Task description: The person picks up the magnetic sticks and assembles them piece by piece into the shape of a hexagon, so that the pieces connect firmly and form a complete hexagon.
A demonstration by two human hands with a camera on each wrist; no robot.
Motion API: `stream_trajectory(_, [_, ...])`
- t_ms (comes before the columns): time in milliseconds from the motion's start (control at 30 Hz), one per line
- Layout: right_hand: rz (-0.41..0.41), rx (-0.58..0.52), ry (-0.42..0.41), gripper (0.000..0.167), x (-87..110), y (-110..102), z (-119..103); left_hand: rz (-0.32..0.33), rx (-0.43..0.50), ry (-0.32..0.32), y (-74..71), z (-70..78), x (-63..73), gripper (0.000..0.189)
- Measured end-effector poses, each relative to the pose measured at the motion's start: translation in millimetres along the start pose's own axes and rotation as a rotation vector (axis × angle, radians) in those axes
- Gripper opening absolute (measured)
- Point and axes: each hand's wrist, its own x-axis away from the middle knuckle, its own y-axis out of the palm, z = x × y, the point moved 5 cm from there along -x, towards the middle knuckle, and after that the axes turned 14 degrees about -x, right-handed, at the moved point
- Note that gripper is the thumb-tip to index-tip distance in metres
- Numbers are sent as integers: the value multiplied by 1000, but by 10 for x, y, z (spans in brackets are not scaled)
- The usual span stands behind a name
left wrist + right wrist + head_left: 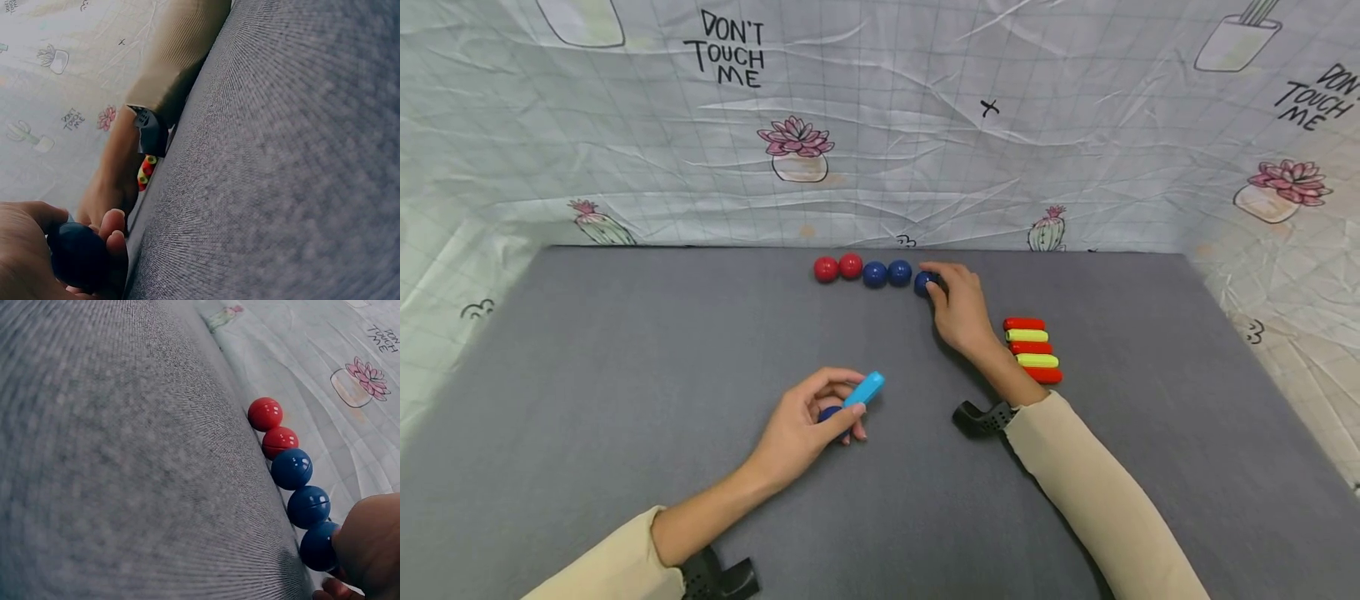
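At the far side of the table my right hand (pixel 961 310) pinches a dark blue ball (pixel 924 284) at the right end of a row. Left of it in that row sit two more blue balls (pixel 887 273) and two red balls (pixel 838 267). My left hand (pixel 801 425), nearer the middle, holds a light blue stick (pixel 864 389) between thumb and fingers. The same hand keeps another dark blue ball (pixel 830 413) against its palm; the left wrist view shows this ball (pixel 78 255) large, partly covered by fingers.
Red and yellow sticks (pixel 1028 336) lie stacked side by side, just right of my right forearm. Behind the grey table (pixel 625 375) hangs a pale printed cloth (pixel 880 125). Each wrist carries a black strap device (pixel 981 419).
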Motion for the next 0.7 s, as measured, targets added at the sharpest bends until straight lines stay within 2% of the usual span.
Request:
stream_trajectory(300, [-19, 6, 40, 28, -18, -16, -66, -8, -12, 40, -9, 21, -4, 29])
stream_trajectory(500, [19, -49, 70, 31, 0, -31, -71, 8, -43, 50, -28, 30, 3, 29])
stream_trajectory(700, [90, -245, 179, 36, 64, -60, -142, 18, -66, 36, -17, 16, 14, 28])
